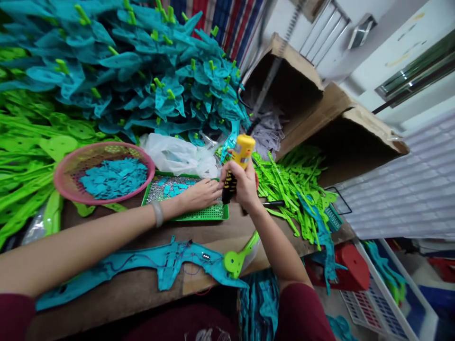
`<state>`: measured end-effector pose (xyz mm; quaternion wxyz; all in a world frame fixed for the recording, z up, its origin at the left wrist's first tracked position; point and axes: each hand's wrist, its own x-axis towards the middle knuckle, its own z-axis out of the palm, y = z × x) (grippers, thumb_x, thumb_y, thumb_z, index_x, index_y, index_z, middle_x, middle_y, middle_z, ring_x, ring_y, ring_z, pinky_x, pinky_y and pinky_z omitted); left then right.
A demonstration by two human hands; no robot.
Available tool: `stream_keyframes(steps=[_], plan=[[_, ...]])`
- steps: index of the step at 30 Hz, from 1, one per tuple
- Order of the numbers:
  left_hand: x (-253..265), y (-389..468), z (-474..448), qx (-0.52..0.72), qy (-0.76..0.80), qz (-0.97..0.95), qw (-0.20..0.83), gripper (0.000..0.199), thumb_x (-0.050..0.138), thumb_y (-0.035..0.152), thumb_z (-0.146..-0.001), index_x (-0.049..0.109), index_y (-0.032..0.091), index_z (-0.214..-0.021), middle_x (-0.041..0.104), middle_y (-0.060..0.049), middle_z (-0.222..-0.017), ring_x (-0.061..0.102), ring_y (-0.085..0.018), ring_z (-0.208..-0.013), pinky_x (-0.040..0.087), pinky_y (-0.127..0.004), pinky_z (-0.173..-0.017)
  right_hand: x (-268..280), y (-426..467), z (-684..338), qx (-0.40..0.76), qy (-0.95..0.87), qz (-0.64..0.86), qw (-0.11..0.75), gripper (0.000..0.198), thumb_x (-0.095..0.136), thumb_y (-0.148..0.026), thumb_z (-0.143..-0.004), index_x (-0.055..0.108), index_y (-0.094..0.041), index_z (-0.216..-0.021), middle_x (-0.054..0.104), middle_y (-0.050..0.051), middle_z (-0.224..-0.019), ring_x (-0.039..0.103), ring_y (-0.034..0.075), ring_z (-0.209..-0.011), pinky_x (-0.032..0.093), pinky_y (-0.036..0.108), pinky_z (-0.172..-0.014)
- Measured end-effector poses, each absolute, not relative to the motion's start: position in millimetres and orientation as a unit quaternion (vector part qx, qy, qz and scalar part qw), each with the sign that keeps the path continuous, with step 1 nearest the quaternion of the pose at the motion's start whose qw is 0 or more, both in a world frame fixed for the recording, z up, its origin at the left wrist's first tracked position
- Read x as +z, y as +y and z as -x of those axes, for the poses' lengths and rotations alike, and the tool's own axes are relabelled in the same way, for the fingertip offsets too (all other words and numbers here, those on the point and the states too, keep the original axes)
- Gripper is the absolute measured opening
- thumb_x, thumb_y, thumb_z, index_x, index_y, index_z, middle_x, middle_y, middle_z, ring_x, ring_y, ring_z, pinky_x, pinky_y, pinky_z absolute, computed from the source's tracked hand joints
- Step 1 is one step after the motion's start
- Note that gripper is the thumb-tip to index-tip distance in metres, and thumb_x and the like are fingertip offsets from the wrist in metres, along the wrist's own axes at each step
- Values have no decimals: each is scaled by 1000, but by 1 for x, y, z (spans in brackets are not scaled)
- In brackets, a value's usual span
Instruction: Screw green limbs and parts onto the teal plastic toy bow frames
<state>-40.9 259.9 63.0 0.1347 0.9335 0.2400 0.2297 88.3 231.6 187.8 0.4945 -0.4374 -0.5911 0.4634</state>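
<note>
My right hand [246,182] is wrapped round a yellow-and-black electric screwdriver [243,150], its nose pointing down and a coiled cord at its top. My left hand [203,194] reaches over the green tray [185,217], fingers closed together beside the screwdriver's lower end. Those fingertips are partly hidden, so what they hold, if anything, does not show. Small metal screws [154,192] and flat turquoise pieces [174,191] lie in the tray. In front of me on the table, a long turquoise plastic shell [142,260] with thin wires has a lime-green part [233,264] at its right end.
A pink basket [60,182] of turquoise pieces stands left, before a high turquoise pile [142,71]. Lime-green strips [284,184] cover the table's right side, near a black-handled tool [273,204]. Cardboard boxes [309,123] stand behind them. A white crate [369,303] sits below right.
</note>
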Motion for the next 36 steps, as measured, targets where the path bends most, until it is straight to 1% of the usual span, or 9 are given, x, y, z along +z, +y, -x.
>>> stream_keyframes(steps=[5,9,12,17,22,27,29,33,36], plan=[[67,260,39,224,315,-918,90,39,59,34,-92,57,10,-123,57,-21,-130,52,-34,-122,39,-46,-100,150,209,-115,382,-645,441,493,47,84,-37,-71,49,-24,-99,56,-6,-71,56,13,-64,49,27,-62],[91,232,50,224,384,-892,83,21,44,19,-98,61,11,-108,63,-17,-111,60,-30,-106,46,-41,-86,129,198,-117,410,-644,414,496,39,78,-29,-77,48,-25,-102,58,-7,-66,55,12,-56,47,27,-55],[111,194,65,298,415,-848,142,21,41,26,-101,59,16,-103,64,-9,-101,62,-23,-94,49,-35,-78,126,195,-111,421,-588,373,582,33,68,-32,-85,46,-26,-108,56,-9,-62,55,12,-47,48,27,-49],[113,167,71,404,396,-775,282,37,63,34,-93,53,17,-124,60,-11,-123,57,-23,-116,49,-37,-95,146,199,-90,441,-554,275,650,29,62,-34,-85,47,-28,-110,52,-10,-59,50,11,-41,51,28,-47],[95,195,73,341,349,-811,322,18,52,27,-98,68,19,-97,71,-5,-99,66,-19,-92,50,-33,-82,157,202,-70,429,-564,250,659,30,61,-39,-85,46,-28,-108,50,-11,-57,48,10,-39,51,28,-46],[85,210,90,323,429,-792,291,17,57,21,-92,72,15,-89,72,-12,-99,65,-26,-97,49,-41,-86,159,211,-59,364,-516,314,708,27,59,-38,-86,44,-28,-105,47,-12,-56,48,9,-39,47,25,-43],[87,208,90,351,433,-739,378,18,62,26,-90,72,16,-101,72,-11,-108,66,-24,-100,50,-38,-85,163,215,-56,353,-490,311,734,23,57,-35,-87,44,-28,-104,47,-11,-56,48,9,-40,45,24,-42],[99,195,75,427,358,-422,715,29,77,32,-79,74,21,-105,74,-6,-105,67,-17,-92,51,-30,-81,175,221,-50,353,-464,289,760,19,54,-33,-89,44,-27,-104,46,-11,-56,46,9,-41,43,23,-41],[108,188,62,458,299,-253,798,30,84,31,-71,76,19,-97,73,-4,-95,65,-13,-83,50,-23,-73,184,222,-46,345,-450,311,763,22,54,-37,-89,44,-27,-105,43,-12,-55,46,9,-41,43,23,-43]])
